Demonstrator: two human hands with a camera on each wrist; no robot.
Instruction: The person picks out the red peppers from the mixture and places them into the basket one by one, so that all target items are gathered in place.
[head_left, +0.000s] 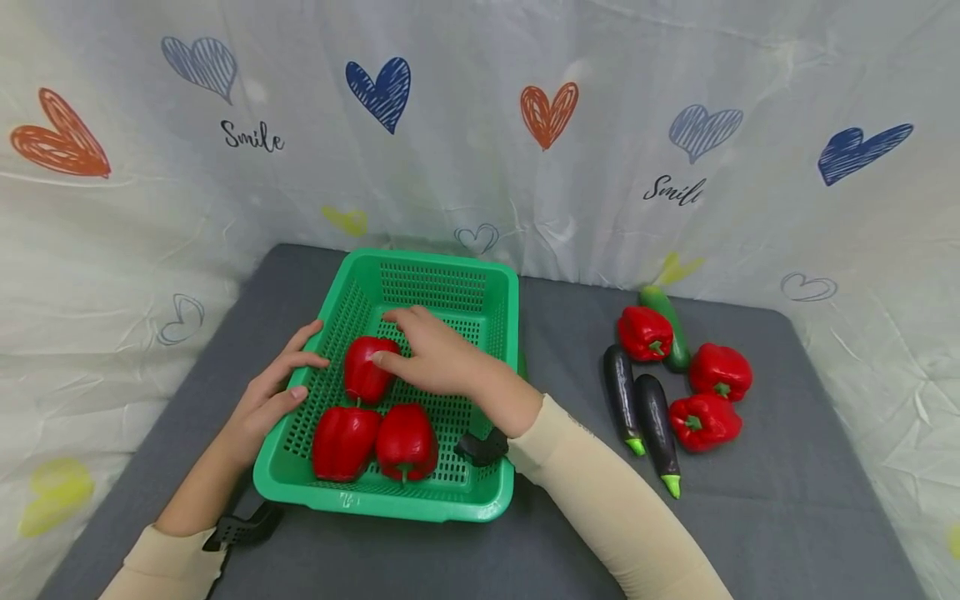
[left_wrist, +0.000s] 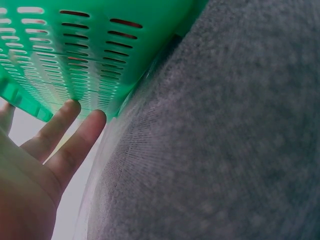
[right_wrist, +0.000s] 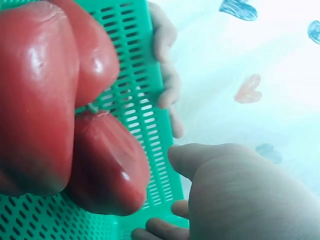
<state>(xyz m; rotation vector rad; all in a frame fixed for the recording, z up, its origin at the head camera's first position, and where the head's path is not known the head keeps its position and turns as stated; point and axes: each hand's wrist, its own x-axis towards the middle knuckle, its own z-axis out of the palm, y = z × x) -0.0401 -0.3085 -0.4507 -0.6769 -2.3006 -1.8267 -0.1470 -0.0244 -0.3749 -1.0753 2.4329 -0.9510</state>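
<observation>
Relaxed left hand (head_left: 264,402) touches green plastic basket (head_left: 390,503). Loose-fingered right hand (head_left: 437,354) could bump the glossy red pepper (head_left: 366,375), rolling it.

Peppers (head_left: 407,437) are red, basket (head_left: 390,505) green, backdrop (head_left: 465,158) heart-patterned.

You have six glossy red bell peppers (head_left: 341,446) in all: three in the one green perforated plastic basket (head_left: 375,503), three on the one grey cloth-covered tabletop (head_left: 795,467). You can also count two long dark-purple eggplants (head_left: 621,392) with bright green ends and one long green cucumber (head_left: 678,348). Two bare hands are in view, one left hand (head_left: 270,396) and one right hand (head_left: 438,354). On the one white hanging cloth (head_left: 465,158) you get two orange scribbled hearts (head_left: 550,117), two dark-blue scribbled hearts (head_left: 381,93), two pale-blue striped hearts (head_left: 703,132), three thin outlined hearts (head_left: 808,287) and two black "Smile" words (head_left: 252,137).
</observation>
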